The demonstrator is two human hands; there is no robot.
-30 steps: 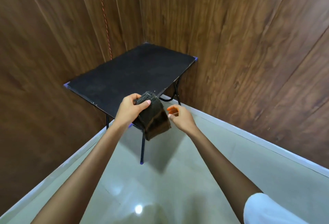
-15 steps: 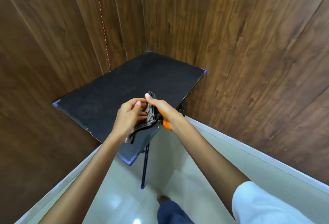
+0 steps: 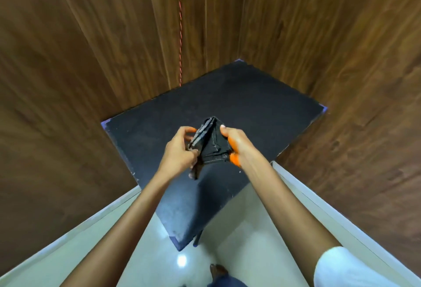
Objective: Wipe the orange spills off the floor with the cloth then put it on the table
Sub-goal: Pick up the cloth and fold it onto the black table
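Note:
A dark folded cloth [image 3: 213, 146] with pale stitching hangs in the air above the black table [image 3: 257, 109]. My left hand [image 3: 180, 152] pinches its left folded edge, and a loose end dangles below that hand. My right hand [image 3: 237, 144] grips the cloth's right side; orange stain covers its fingers and palm edge. Both hands hover over the middle of the tabletop, and the cloth does not rest on it. No orange spill is visible on the floor [image 3: 148, 252] in view.
The table stands in a corner between dark wooden wall panels [image 3: 68, 70]. A thin red cord [image 3: 180, 24] hangs down the back wall. Pale skirting [image 3: 319, 207] borders the glossy floor. My foot [image 3: 218, 272] and trouser leg show at the bottom, near the table's front corner.
I have stepped closer, so the table now lies under my hands. My right hand took hold of the cloth, and both hands carried it over the tabletop.

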